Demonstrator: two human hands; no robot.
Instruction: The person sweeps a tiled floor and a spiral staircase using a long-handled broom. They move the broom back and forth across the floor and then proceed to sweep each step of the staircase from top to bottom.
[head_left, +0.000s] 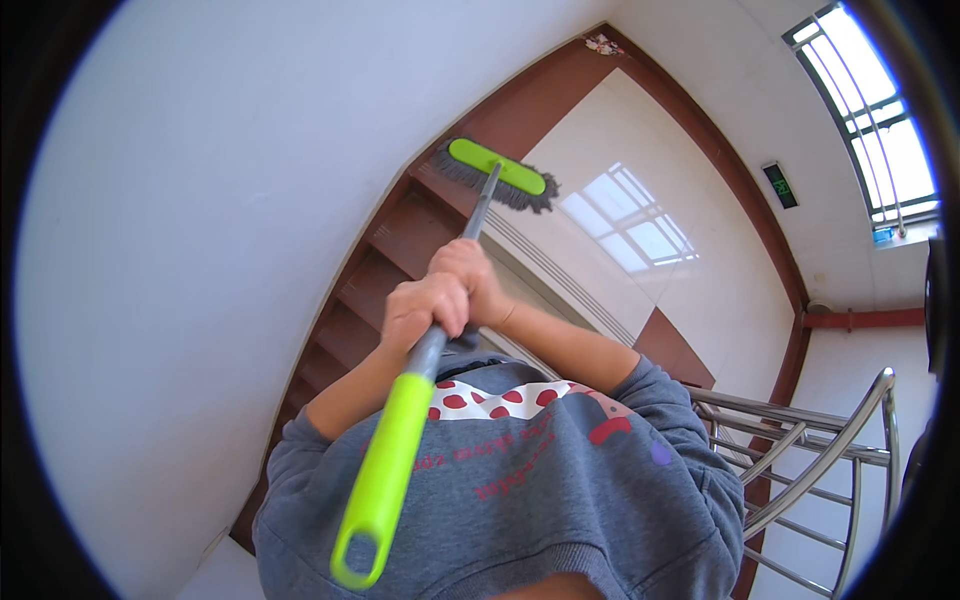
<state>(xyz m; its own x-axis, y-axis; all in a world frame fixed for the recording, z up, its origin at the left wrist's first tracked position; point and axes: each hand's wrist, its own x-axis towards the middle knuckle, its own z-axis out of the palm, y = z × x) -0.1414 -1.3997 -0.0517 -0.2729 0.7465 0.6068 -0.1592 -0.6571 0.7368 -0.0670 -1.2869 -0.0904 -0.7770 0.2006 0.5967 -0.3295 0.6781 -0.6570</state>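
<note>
My left hand (427, 309) is closed around the grey pole (430, 351) of a long-handled broom or mop. Just farther up the pole, my right hand (470, 276) grips it too, touching the left. The lime-green end grip (382, 465), with a hanging hole, points back past my sweatshirt. At the far end, the lime-green head (497, 166) with its grey fringe (541, 201) is over the landing's brown border at the top of the stairs. Part of the pole is hidden by my hands.
Brown stairs (416, 232) run down along the white wall (202, 225) at left. A pale tiled landing (720, 247) spreads ahead. Crumpled litter (602, 45) lies in its far corner. At right are a metal stair railing (810, 450), a red pipe (862, 320) and a barred window (870, 112).
</note>
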